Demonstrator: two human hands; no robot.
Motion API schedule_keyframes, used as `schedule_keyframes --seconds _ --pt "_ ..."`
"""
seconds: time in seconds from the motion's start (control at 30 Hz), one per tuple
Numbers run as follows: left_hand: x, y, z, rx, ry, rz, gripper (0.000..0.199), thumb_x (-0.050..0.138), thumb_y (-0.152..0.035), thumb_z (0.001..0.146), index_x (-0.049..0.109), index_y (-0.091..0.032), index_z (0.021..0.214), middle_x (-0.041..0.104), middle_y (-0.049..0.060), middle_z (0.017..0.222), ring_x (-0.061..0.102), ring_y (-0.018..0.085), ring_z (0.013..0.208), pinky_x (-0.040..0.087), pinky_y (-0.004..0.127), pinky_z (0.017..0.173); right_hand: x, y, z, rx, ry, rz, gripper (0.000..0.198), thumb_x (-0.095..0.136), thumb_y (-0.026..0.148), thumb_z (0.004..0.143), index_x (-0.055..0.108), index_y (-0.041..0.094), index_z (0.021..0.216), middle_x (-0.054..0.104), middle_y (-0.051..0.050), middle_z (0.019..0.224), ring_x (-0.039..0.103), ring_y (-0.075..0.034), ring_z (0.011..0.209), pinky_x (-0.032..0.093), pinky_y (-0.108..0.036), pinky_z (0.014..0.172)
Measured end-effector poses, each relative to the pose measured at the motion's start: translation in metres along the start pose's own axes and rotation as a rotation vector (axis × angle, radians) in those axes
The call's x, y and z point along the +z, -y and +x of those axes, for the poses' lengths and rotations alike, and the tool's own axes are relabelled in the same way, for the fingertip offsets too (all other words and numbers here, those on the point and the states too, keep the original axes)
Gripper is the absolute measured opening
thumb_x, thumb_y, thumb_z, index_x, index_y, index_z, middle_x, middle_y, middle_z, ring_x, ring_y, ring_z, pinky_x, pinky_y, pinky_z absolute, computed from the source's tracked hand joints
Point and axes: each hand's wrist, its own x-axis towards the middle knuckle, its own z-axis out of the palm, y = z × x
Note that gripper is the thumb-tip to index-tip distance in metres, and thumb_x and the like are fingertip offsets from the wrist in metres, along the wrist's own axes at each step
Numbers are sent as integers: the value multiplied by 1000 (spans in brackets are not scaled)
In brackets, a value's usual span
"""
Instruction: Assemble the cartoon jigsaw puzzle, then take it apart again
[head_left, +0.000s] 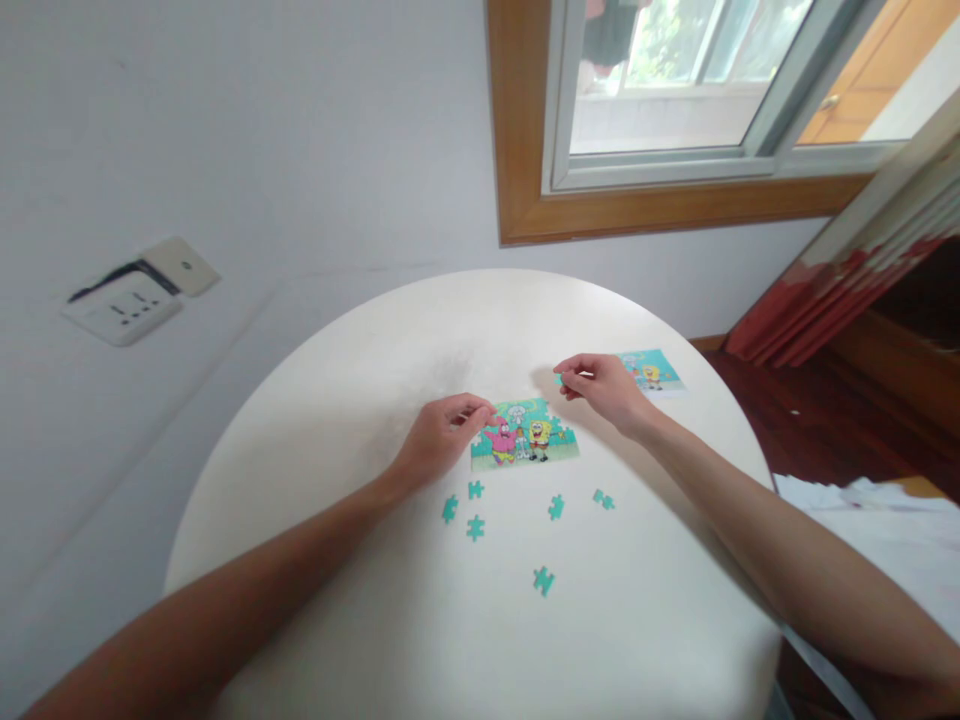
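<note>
Loose pieces (475, 528) near puzzle (526, 437) — card (655, 371) part-hidden.

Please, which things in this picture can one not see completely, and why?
All in the head view:
- Teal puzzle piece: mostly hidden by the right hand's grip.
- Jigsaw puzzle: upper-left corner covered by the left hand.
- Picture card: left part behind the right hand.
- Window: cut off by the top edge.

Bare forearms (750, 500) angle over the table (375, 650) — left hand (442, 432) curled, right hand (606, 388), nearer the right edge, pinching.
</note>
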Motion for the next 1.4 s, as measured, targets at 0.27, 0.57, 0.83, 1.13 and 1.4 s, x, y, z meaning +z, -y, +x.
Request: schedule_keyframes --seconds 0.27,0.57,0.83,1.13,1.4 --pt "-4 7 7 4 -46 74 24 53 -34 89 69 -17 85 74 4 84 68 18 79 51 26 72 -4 4 -2 -48 18 -68 21 63 21 73 68 13 91 63 -2 65 58 -12 58 51 -29 61" --pt "-3 10 8 45 -69 148 23 51 -33 88 69 -19 90 74 3 89 66 17 80 51 27 78 -8 7 -3 -45 46 -125 11 66 25 72 67 16 76 62 -1 59 57 -13 52 48 -29 54" --pt "-3 12 9 58 -100 165 22 50 -29 87 69 -19 91 73 3 96 66 18 86 50 30 86 -16 -3 0 -112 218 -289 14 62 24 74 72 15 77 65 -3 59 58 -15 55 45 -29 53" --pt "-18 15 14 91 -124 194 19 55 -25 86 70 -18 95 73 4 97 66 17 86 50 28 83 -7 -3 -4 -111 227 -231 9 62 24 76 67 17 73 63 -3 60 58 -14 56 46 -29 55" --pt "-16 9 10 170 -118 212 15 59 -25 86 71 -20 93 74 2 96 67 16 90 50 28 82 16 -1 -17 -99 314 -115 16 64 30 77 68 14 75 60 -1 60 52 -11 56 42 -26 53"
